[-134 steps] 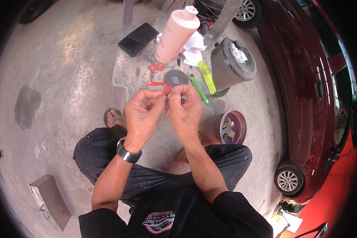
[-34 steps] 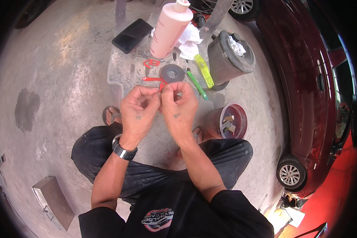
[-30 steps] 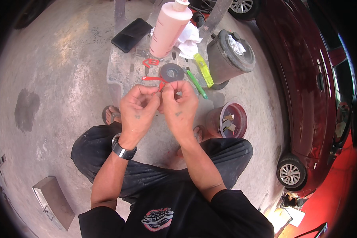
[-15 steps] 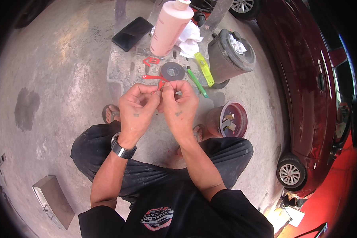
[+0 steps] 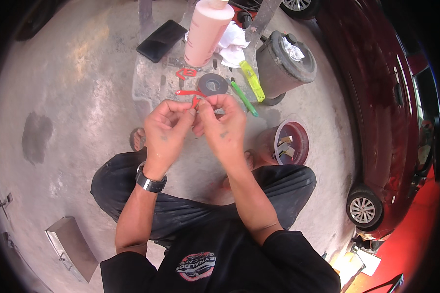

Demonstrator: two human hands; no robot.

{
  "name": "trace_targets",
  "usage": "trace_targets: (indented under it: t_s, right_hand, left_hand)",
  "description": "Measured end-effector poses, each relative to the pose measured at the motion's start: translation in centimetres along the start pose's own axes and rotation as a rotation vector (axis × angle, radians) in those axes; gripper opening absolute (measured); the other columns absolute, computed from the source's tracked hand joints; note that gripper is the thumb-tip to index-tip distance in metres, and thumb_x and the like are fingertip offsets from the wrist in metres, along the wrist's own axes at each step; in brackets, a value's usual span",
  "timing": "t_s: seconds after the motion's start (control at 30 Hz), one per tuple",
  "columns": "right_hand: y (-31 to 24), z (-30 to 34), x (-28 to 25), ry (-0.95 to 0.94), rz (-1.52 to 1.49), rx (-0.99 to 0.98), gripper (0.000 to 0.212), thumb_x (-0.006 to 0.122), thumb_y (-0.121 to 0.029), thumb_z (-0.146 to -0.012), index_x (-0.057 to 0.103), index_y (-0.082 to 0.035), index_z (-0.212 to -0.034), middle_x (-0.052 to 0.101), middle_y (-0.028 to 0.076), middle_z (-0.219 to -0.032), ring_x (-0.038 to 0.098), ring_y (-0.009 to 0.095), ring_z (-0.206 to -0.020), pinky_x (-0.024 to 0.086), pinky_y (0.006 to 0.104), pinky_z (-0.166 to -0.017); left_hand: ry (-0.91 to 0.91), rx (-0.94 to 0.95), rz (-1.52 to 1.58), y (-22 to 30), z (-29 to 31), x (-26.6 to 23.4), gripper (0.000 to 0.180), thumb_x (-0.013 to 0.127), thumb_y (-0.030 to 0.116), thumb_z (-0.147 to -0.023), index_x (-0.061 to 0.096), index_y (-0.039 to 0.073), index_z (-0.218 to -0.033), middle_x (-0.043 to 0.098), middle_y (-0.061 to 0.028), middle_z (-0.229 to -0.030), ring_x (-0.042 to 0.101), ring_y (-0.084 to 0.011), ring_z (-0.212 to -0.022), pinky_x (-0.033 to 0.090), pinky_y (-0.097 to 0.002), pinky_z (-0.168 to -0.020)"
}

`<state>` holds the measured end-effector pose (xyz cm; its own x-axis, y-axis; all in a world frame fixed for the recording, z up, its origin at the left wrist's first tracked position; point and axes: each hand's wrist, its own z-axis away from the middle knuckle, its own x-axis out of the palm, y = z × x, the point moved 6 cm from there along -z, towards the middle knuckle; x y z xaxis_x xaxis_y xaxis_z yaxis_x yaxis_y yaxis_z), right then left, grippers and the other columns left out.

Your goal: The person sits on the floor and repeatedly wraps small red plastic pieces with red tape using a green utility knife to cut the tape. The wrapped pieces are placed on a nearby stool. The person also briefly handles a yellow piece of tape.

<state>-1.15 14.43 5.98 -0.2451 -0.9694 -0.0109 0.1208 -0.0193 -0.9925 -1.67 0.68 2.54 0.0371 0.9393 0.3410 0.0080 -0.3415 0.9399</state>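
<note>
My left hand [image 5: 166,134] is closed in a pinch on a small red piece [image 5: 195,101] that sticks up between thumb and forefinger. Beside it, my right hand [image 5: 223,129] is also pinched, its fingertips almost touching the same piece; what they grip is hidden. Just beyond my fingers lies a red strip [image 5: 187,93], its right end close to my right fingertips. Farther off is a flat red angular piece with an open pattern [image 5: 186,73]. A dark roll of tape [image 5: 201,84] lies behind my right hand, with a green slim cutter knife [image 5: 244,98] to its right.
On the worn grey stand [image 5: 154,80] are a pinkish bottle [image 5: 208,36], a black phone [image 5: 161,41], a white cloth [image 5: 233,46] and a yellow-green tool [image 5: 252,80]. A lidded grey bucket [image 5: 278,71] and a red-rimmed bucket [image 5: 305,141] stand right. A dark red car [image 5: 371,97] is parked beyond.
My hands have parted slightly at the fingertips, and more of the small red piece shows by my left thumb. The whole view has shifted a little.
</note>
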Motion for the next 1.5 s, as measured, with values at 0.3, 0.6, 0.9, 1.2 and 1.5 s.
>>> trace_targets:
  t_s: [0.3,0.6,0.9,1.2,1.5]
  right_hand:
    - [0.5,-0.1,-0.8,-0.166,-0.150,0.052,0.018,0.060,-0.010,-0.103,0.064,0.005,-0.111,0.071,0.010,-0.082,0.067,0.011,-0.063,0.056,0.0249,-0.056]
    - [0.3,0.3,-1.3,-0.197,-0.020,-0.033,0.015,0.061,-0.007,-0.102,0.066,0.004,-0.110,0.070,0.008,-0.084,0.067,0.012,-0.068,0.055,0.0258,-0.060]
    - [-0.6,-3.6,-8.7,0.090,0.925,-0.627,0.010,0.068,-0.007,-0.091,0.067,0.001,-0.097,0.064,0.017,-0.098,0.067,0.035,-0.088,0.055,0.0450,-0.074]
    - [4.1,-8.0,-9.2,0.026,1.370,-0.595,0.010,0.066,-0.010,-0.087,0.064,-0.001,-0.089,0.062,0.016,-0.098,0.066,0.036,-0.095,0.057,0.0476,-0.078]
    - [4.2,-8.7,-7.9,0.027,1.504,-0.682,0.005,0.060,-0.004,-0.087,0.059,0.000,-0.090,0.061,0.017,-0.093,0.069,0.035,-0.084,0.058,0.0457,-0.066]
  left_hand:
    - [-0.001,-0.135,0.090,0.1,-0.1,0.7,0.020,0.066,0.004,-0.100,0.065,-0.005,-0.118,0.075,-0.0115,-0.104,0.073,-0.0144,-0.087,0.058,-0.0273,-0.078]
    - [-0.029,-0.079,0.072,0.2,0.0,1.4,0.015,0.066,0.008,-0.101,0.067,-0.002,-0.112,0.072,-0.0052,-0.098,0.068,-0.0103,-0.086,0.057,-0.0271,-0.078]
    - [-0.048,-0.099,-0.021,0.4,0.3,1.1,0.012,0.065,0.012,-0.101,0.067,0.002,-0.107,0.067,-0.0012,-0.090,0.062,-0.0084,-0.080,0.052,-0.0246,-0.076]
    - [0.051,-0.189,0.221,-0.4,0.2,1.3,0.019,0.073,0.018,-0.099,0.073,0.003,-0.111,0.070,-0.0020,-0.096,0.062,-0.0078,-0.081,0.049,-0.0244,-0.074]
    - [0.042,-0.184,0.249,-0.9,0.2,0.8,0.022,0.073,0.014,-0.098,0.068,0.001,-0.115,0.073,-0.0045,-0.097,0.068,-0.0100,-0.079,0.056,-0.0245,-0.067]
